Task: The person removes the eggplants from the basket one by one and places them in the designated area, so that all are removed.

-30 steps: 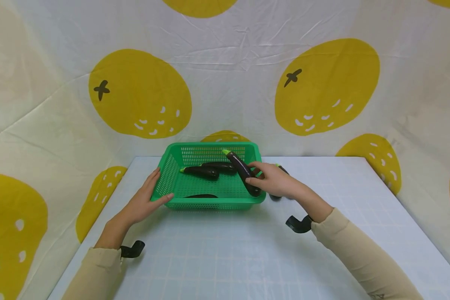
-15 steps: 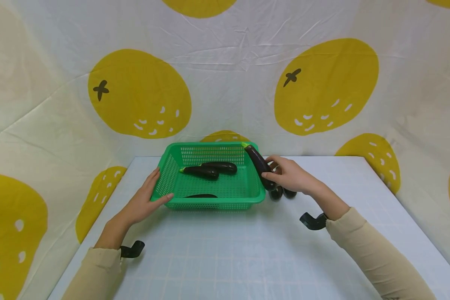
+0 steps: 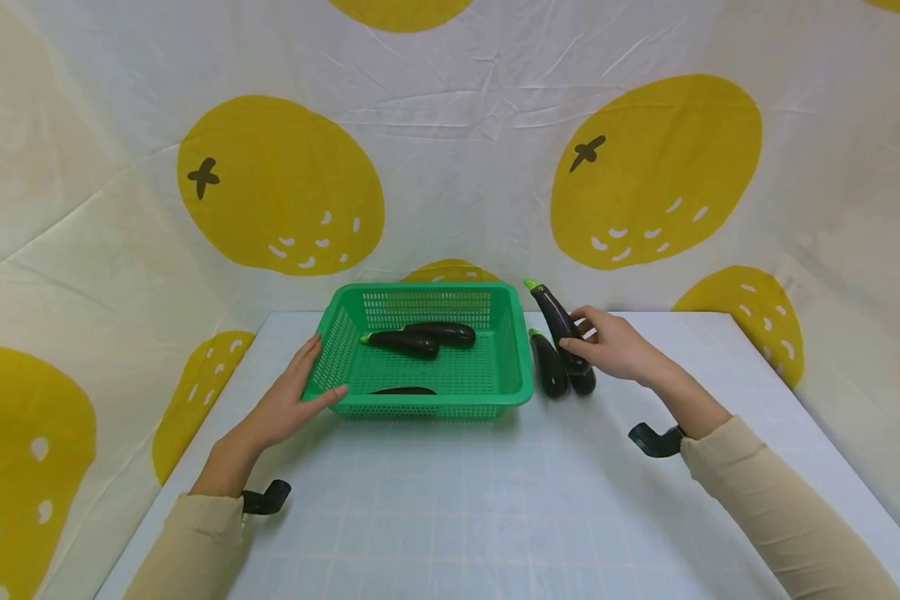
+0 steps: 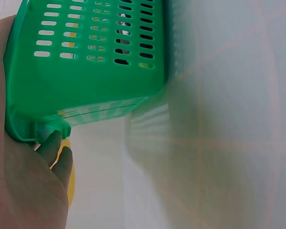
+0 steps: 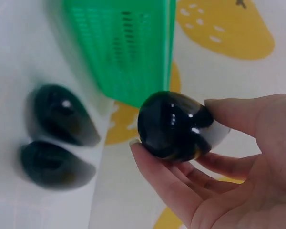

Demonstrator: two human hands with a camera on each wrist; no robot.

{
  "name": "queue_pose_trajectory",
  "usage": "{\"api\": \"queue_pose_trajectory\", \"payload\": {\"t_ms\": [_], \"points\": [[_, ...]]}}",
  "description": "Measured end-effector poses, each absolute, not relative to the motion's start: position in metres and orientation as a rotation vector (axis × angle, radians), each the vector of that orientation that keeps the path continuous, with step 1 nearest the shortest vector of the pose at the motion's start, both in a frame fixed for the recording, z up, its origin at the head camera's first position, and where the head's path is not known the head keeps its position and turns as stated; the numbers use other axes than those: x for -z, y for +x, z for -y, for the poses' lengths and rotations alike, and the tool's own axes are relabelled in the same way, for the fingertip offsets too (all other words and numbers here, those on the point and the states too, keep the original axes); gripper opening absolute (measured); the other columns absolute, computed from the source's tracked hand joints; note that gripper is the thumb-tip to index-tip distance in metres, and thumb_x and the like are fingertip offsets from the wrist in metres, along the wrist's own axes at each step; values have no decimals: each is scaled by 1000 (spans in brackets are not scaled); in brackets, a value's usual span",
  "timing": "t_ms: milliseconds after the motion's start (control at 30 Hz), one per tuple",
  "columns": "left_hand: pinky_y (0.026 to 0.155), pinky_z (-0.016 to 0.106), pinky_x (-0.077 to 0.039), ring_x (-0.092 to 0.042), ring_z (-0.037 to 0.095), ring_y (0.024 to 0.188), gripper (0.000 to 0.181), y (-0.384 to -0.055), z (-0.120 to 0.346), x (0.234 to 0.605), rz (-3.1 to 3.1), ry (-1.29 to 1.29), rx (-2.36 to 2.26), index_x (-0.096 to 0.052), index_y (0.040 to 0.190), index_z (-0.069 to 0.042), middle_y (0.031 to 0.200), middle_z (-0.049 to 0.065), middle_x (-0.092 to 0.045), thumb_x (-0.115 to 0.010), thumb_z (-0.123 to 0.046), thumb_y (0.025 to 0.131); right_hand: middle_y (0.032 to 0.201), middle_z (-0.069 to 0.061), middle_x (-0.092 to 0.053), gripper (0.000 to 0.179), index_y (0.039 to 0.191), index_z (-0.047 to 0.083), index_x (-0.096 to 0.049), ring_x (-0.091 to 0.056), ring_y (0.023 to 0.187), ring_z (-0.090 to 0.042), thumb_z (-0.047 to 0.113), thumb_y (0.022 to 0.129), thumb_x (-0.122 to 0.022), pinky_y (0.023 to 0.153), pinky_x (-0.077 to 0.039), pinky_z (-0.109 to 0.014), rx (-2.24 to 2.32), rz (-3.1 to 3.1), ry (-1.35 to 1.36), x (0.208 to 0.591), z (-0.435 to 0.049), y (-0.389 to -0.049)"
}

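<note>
My right hand (image 3: 618, 343) pinches a dark purple eggplant (image 3: 553, 317) between thumb and fingers, its green stem end pointing up and away to the left. In the right wrist view, the rounded end of this eggplant (image 5: 169, 126) faces the camera, raised above the table. Below and beside it, two more eggplants (image 3: 548, 367) lie on the table close to the basket's right side. My left hand (image 3: 281, 408) holds the green basket (image 3: 435, 401) at its near left corner, thumb on the front rim. Fingers (image 4: 62, 164) curl under the rim in the left wrist view.
Inside the basket, two eggplants (image 3: 405, 344) lie together near the back, and another eggplant (image 3: 405, 391) is partly hidden behind the front wall. The table (image 3: 450, 508) has a pale checked cover. A white curtain (image 3: 465, 183) with yellow fruit prints rises behind it.
My right hand has carried the eggplant rightward, from over the basket's right edge to above the two eggplants on the table. The left hand and basket have stayed in place.
</note>
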State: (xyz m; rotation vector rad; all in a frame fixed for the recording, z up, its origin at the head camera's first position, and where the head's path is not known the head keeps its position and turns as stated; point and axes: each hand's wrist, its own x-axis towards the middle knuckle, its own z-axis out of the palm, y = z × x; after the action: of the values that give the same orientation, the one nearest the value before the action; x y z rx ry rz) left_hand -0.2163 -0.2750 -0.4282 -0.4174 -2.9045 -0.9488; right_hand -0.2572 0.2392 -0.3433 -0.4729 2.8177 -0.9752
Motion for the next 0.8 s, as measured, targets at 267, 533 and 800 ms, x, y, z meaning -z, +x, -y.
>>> {"api": "queue_pose_trajectory", "payload": {"t_ms": [267,533,800], "points": [[115,72,-22,-14,42,155,99,-217,275,430,2898,-410,940,-7,165,-8,172,9,-2,-63,-54,98,120,-30,-62,53,138,-9,-47,-66,95,-33,26,102,-63,73,-58,-40,921,-2875,-399,363,-265,-264],[116,71,-21,-12,41,155,100,-218,276,430,2902,-414,933,-5,165,-9,173,8,-1,-62,-55,98,112,-31,-64,53,135,-13,-46,-65,91,-35,24,101,-63,71,-58,-42,904,-2915,-349,382,-287,-280],[115,72,-20,-12,41,155,100,-217,275,428,2905,-412,947,-5,165,-8,173,9,-1,-63,-54,98,106,-28,-62,53,132,-13,-48,-58,91,-37,26,100,-64,73,-52,-43,811,-2935,-286,403,-300,-296]]}}
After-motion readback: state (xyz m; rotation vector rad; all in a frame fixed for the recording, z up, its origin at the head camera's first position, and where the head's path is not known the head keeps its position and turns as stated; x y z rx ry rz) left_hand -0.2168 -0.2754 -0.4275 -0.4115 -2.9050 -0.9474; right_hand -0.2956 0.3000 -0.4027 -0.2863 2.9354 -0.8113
